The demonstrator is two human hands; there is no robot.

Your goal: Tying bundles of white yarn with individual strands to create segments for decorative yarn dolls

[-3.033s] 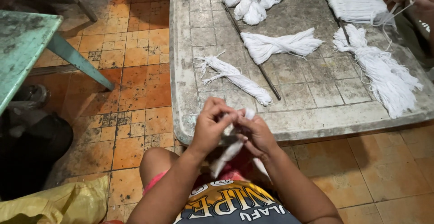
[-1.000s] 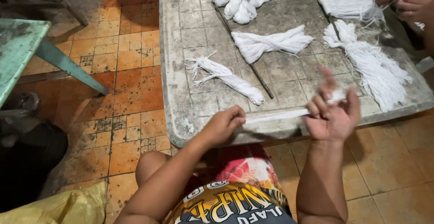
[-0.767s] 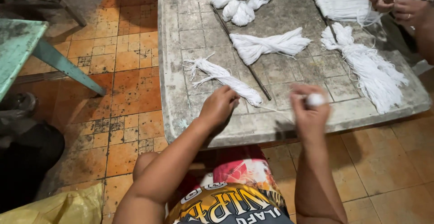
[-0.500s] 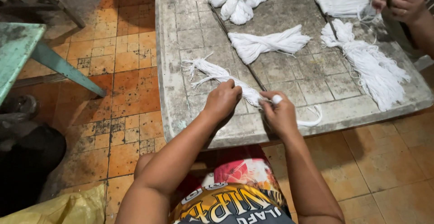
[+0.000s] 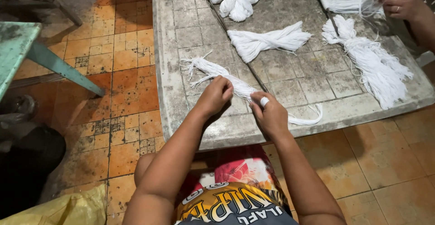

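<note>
A white string bundle [image 5: 217, 73] lies near the front edge of the grey tiled counter [image 5: 174, 102]. Both hands pinch it — the left hand [image 5: 215, 97] clenched on its middle, the right hand [image 5: 271, 115] grasping the strands just beside, white string wound round 1 finger. A loose tail [image 5: 308, 119] curls rightward. 3 more white bundles [image 5: 269, 41] lie farther back.

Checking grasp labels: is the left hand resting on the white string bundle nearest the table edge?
Yes, the left hand presses on the white string bundle, with the right hand beside it on the same bundle.
</note>
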